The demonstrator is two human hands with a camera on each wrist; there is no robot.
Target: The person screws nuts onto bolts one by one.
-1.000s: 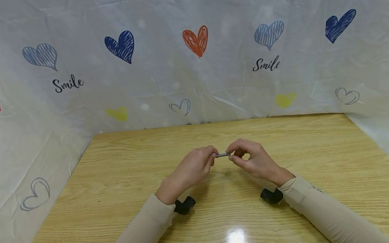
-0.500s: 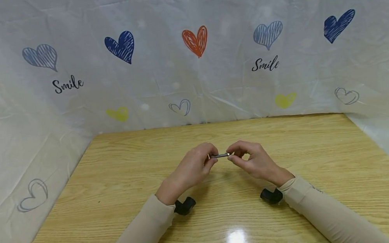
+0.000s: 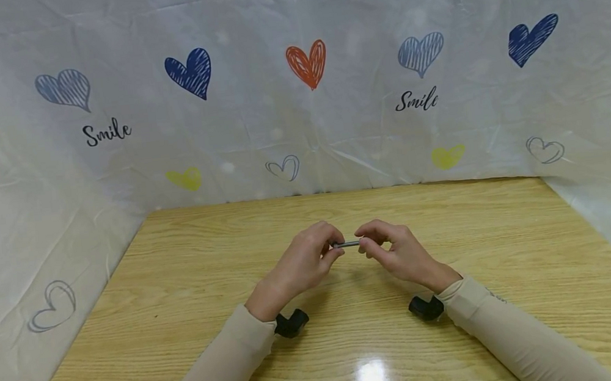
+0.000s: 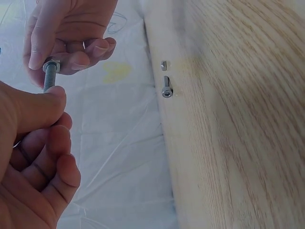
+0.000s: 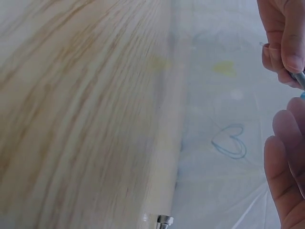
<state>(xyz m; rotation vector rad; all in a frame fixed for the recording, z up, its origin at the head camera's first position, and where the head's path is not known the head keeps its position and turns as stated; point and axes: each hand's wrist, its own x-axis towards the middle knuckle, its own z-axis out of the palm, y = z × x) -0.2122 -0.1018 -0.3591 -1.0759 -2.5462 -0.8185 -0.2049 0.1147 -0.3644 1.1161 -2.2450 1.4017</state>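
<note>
At the left, your beige sleeve (image 3: pixel 223 364) leads to a black wrist mount (image 3: pixel 292 323) and your left hand (image 3: pixel 298 265), which pinches the threaded bolt (image 3: pixel 348 244) between thumb and curled forefinger, its other fingers folded in beneath. The bolt lies nearly level between your two hands, above the desk (image 3: pixel 131 330). A hex nut (image 4: pixel 51 65) sits at the bolt's right end, and your right hand (image 3: pixel 396 249) curves its thumb and fingers around it, the forefinger tip a little apart from the thumb; you cannot tell how firmly they press. In the left wrist view, right of both hands, a loose metal nut (image 4: pixel 164 65) and a socket-head bolt (image 4: pixel 166 88) lie near each other on the desk.
</note>
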